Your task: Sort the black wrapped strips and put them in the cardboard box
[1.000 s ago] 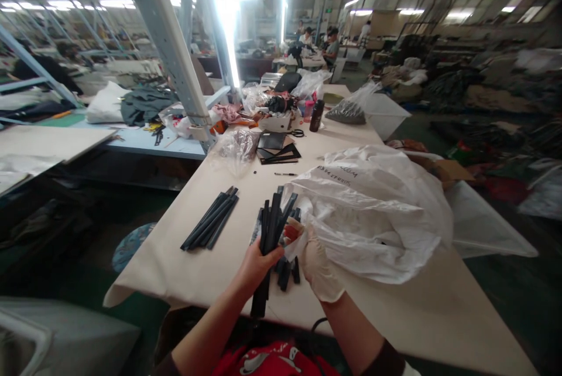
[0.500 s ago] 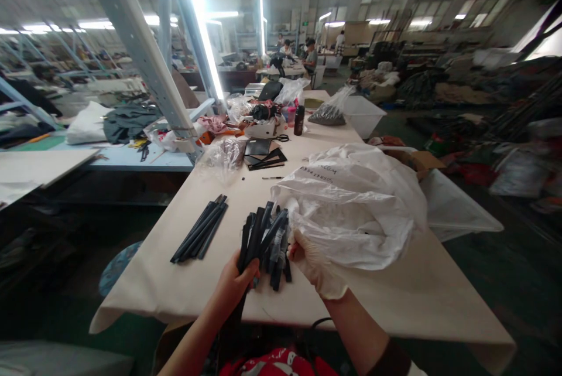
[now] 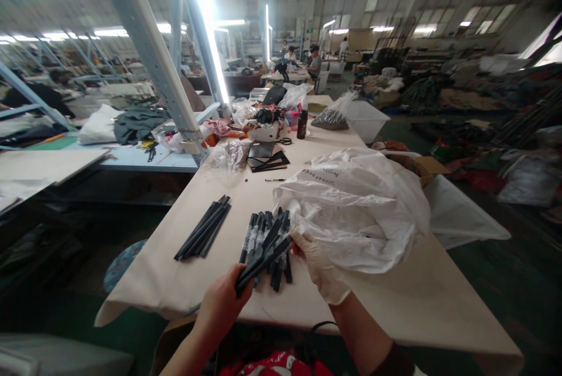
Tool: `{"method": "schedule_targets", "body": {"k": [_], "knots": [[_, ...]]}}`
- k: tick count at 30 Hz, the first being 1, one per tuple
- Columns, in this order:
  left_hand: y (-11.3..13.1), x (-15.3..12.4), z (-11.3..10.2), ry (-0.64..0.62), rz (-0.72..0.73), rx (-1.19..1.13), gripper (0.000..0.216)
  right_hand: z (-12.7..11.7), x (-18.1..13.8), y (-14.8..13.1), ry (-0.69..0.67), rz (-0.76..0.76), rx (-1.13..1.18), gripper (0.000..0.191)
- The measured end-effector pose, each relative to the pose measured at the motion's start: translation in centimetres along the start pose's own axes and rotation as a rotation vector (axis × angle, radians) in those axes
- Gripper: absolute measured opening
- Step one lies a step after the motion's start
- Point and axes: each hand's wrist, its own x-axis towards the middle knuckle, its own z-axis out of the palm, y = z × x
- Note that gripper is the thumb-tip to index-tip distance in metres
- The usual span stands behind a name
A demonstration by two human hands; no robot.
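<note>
My bare left hand (image 3: 226, 295) is wrapped around a few dark strips (image 3: 262, 262), which slant up to the right. At their far end, the gloved fingers of my right hand (image 3: 314, 259) are closed on a strip's tip. Below lies a pile of similar strips (image 3: 276, 279), some with clear wrapping around them. Left of this pile, another bundle of dark strips (image 3: 202, 229) rests on the pale tabletop (image 3: 162, 273). A large white plastic bag (image 3: 373, 212) with handwriting lies just beyond my right hand.
Farther back are a pen (image 3: 275, 180), black flat pieces (image 3: 262, 150), a clear plastic bag (image 3: 230, 156), scissors (image 3: 285, 141) and a dark bottle (image 3: 302, 124). A metal post (image 3: 153, 48) rises at the left. White bins (image 3: 461, 212) stand right of the table.
My left hand has lowered and tipped the strips from upright toward the right. My right fingers now meet their far end. The wrapped pile beneath shows more. The view has shifted slightly.
</note>
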Motion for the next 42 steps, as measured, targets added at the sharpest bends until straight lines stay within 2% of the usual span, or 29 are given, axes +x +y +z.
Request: {"method": "schedule_targets", "body": {"k": [3, 6, 9, 17, 22, 24, 27, 32, 34, 37, 39, 42], "knots": [[0.7, 0.4, 0.2, -0.001, 0.03, -0.07, 0.024, 0.9, -1.1, 0.6, -0.103, -0.06, -0.194, 0.031], [1.7, 0.9, 0.5, 0.066, 0.051, -0.221, 0.026, 1.7, -2.0, 1.9, -0.142, -0.005, -0.262, 0.034], [2.3, 1.1, 1.0, 0.099, -0.006, -0.326, 0.026, 1.7, -2.6, 2.8, -0.157, 0.052, -0.279, 0.038], [1.9, 0.1, 0.6, -0.011, 0.018, -0.386, 0.018, 0.8, -3.5, 3.1, -0.246, 0.139, -0.319, 0.035], [0.5, -1.0, 0.6, -0.166, -0.081, -0.585, 0.028, 0.8, -3.6, 1.0, -0.219, 0.013, -0.37, 0.032], [0.2, -1.2, 0.8, -0.136, -0.113, -0.596, 0.03, 1.0, -3.7, 0.3, -0.223, -0.001, -0.399, 0.032], [0.8, -1.0, 0.9, -0.024, -0.132, -0.583, 0.03, 2.0, -4.2, 0.5, -0.245, 0.031, -0.424, 0.034], [2.0, -0.2, 0.7, 0.068, -0.086, -0.648, 0.028, 3.2, -4.5, 2.7, -0.46, 0.123, -0.449, 0.04], [1.6, -0.1, 0.9, 0.043, -0.11, -0.661, 0.028, 2.7, -3.8, 3.0, -0.459, 0.131, -0.4, 0.041], [1.0, 0.3, 1.6, -0.021, -0.154, -0.655, 0.027, 2.6, -2.8, 3.4, -0.246, 0.06, -0.112, 0.045], [0.9, 0.7, 2.4, 0.006, -0.17, -0.665, 0.026, 3.3, -2.7, 4.0, -0.159, 0.021, 0.072, 0.043], [1.1, 1.3, 3.3, 0.106, -0.161, -0.679, 0.027, 4.1, -3.0, 4.8, -0.219, 0.069, 0.151, 0.04]]}}
